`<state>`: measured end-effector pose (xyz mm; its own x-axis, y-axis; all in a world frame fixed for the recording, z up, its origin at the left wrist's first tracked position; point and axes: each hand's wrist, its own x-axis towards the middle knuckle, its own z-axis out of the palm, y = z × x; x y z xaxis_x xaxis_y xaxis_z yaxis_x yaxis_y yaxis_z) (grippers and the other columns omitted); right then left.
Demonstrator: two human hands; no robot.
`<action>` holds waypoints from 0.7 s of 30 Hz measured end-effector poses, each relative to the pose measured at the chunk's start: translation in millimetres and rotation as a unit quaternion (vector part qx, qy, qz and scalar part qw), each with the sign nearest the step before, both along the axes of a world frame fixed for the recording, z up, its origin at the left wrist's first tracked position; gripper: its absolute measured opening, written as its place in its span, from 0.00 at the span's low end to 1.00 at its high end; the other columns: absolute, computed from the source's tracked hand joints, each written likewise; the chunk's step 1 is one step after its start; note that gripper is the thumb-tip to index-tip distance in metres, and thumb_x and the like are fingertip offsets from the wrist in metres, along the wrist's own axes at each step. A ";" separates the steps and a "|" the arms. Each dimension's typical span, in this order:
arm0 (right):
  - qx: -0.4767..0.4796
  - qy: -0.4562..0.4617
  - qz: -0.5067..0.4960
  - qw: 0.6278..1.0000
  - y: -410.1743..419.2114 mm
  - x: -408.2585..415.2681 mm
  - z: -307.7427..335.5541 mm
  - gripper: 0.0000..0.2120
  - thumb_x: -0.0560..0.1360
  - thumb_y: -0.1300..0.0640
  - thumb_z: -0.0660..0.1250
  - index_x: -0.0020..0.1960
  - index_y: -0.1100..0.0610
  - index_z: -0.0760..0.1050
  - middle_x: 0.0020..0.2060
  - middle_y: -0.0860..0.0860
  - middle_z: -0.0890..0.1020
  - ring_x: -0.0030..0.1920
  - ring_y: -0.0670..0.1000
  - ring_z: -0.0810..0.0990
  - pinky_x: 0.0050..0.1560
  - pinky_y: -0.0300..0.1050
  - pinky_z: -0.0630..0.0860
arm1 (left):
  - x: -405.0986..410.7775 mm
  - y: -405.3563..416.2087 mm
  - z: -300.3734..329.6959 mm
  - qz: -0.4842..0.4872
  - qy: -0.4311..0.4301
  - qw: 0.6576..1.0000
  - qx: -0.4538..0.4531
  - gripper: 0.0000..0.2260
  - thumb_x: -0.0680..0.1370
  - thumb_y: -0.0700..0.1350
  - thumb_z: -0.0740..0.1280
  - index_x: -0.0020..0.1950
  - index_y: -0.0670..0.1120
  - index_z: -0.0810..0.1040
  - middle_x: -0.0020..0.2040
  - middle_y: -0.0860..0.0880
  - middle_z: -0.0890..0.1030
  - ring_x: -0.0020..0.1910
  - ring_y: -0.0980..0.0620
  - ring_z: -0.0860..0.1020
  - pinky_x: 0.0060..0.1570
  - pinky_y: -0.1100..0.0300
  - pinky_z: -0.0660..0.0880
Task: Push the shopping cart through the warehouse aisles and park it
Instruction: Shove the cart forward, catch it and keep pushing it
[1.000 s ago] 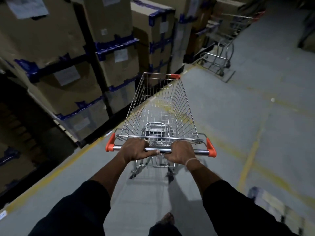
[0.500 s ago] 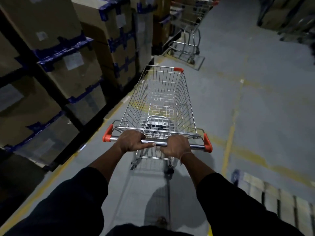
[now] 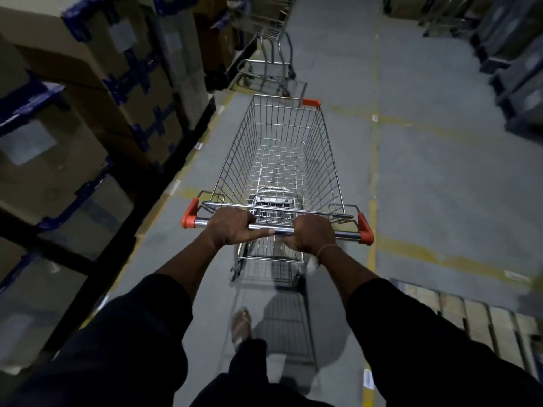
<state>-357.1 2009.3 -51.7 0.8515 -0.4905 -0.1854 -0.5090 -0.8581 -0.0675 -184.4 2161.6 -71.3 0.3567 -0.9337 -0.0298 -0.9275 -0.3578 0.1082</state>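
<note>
An empty wire shopping cart with orange corner caps stands straight ahead of me on the grey aisle floor. Its chrome handle bar has orange ends. My left hand is closed around the left half of the bar. My right hand grips the bar just right of the middle. The cart's rear wheels are partly hidden under the basket and my arms.
Tall racks of cardboard boxes line the left side. Another parked cart stands ahead by the racks. A wooden pallet lies at lower right. Dark stacked goods fill the far right. Yellow lines mark the floor.
The cart and I have rolled forward along the racks. The parked cart ahead is nearer and more in line. The pallet at right has come further into view. Both hands kept their grip.
</note>
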 end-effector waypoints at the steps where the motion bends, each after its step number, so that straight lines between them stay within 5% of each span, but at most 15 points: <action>1: -0.002 0.008 -0.008 1.000 -14.5 8.1 0.6 0.24 0.71 0.35 0.68 0.48 0.56 0.82 0.47 0.55 0.85 0.50 0.60 0.84 0.50 0.49 0.78 | 9.4 -17.2 -0.3 -0.007 -0.002 1.000 0.000 0.40 0.71 0.82 0.48 0.32 0.46 0.74 0.27 0.50 0.76 0.31 0.49 0.77 0.34 0.57 0.69; 8: -0.003 0.043 -0.060 0.997 -117.1 63.2 6.2 0.24 0.70 0.35 0.68 0.49 0.55 0.83 0.48 0.55 0.86 0.51 0.60 0.84 0.49 0.49 0.78 | 69.8 -131.5 4.4 -0.076 -0.001 0.997 0.010 0.36 0.73 0.81 0.49 0.31 0.49 0.71 0.25 0.53 0.71 0.26 0.55 0.72 0.31 0.59 0.59; 17: 0.014 0.067 -0.126 0.990 -249.2 122.9 4.3 0.22 0.68 0.34 0.66 0.41 0.54 0.80 0.42 0.54 0.85 0.47 0.59 0.84 0.48 0.47 0.79 | 133.3 -274.6 3.2 -0.110 -0.001 0.994 0.030 0.32 0.74 0.79 0.49 0.33 0.53 0.70 0.27 0.52 0.73 0.30 0.50 0.74 0.35 0.57 0.70; 21: 0.014 0.061 -0.141 0.988 -316.3 144.6 0.1 0.22 0.67 0.33 0.66 0.38 0.53 0.77 0.41 0.54 0.84 0.45 0.59 0.84 0.46 0.47 0.77 | 160.2 -345.9 -5.5 -0.132 0.001 0.991 0.011 0.33 0.75 0.79 0.49 0.33 0.52 0.71 0.27 0.52 0.74 0.28 0.52 0.74 0.32 0.59 0.66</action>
